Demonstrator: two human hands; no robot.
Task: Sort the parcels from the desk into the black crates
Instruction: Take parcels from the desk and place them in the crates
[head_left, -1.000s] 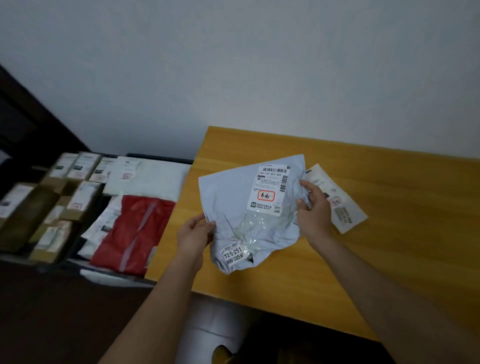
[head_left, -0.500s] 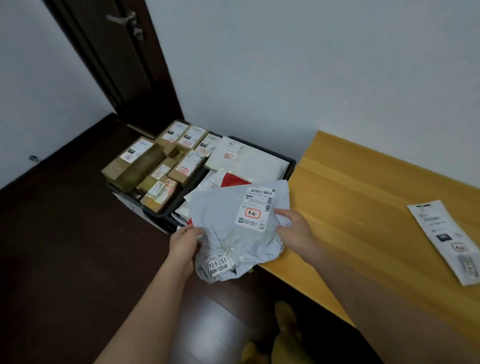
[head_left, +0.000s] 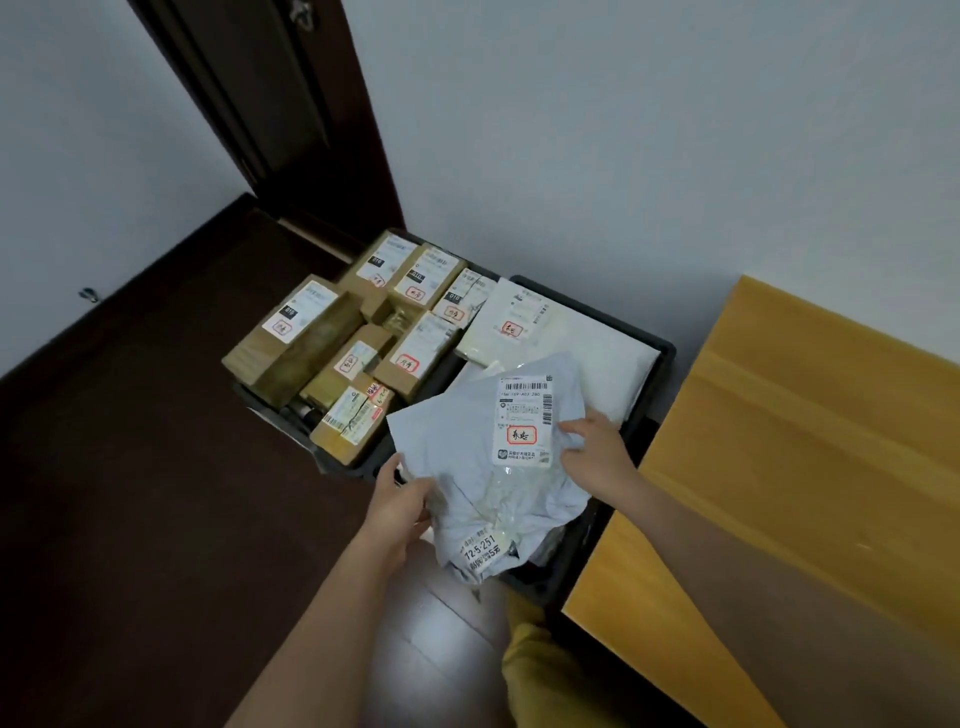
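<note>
You hold the grey mailer bag (head_left: 483, 457) in both hands, out over the right-hand black crate (head_left: 652, 358), the one that takes soft bags. Your left hand (head_left: 400, 506) pinches its near-left edge, fingers curled round the plastic; your right hand (head_left: 597, 452) grips the right edge just beside the white shipping label (head_left: 524, 421). So each grip is closed on the bag, neither one wide.

The relation that matters: the bag is spread between your hands, its long axis running from the far-left corner down towards you, and the crate lies directly beneath and beyond it. A white padded parcel (head_left: 561, 332) already lies at the far end of that crate, so the free room looks to be nearer you. The left-hand crate (head_left: 291, 415), packed with brown cartons (head_left: 306, 338), sits to the left, well off the bag's line.

Your right hand is the nearer to the surface (head_left: 805, 441); your left hangs over the near rim of the crates. The drop probably calls only for lowering and letting go, label up.
</note>
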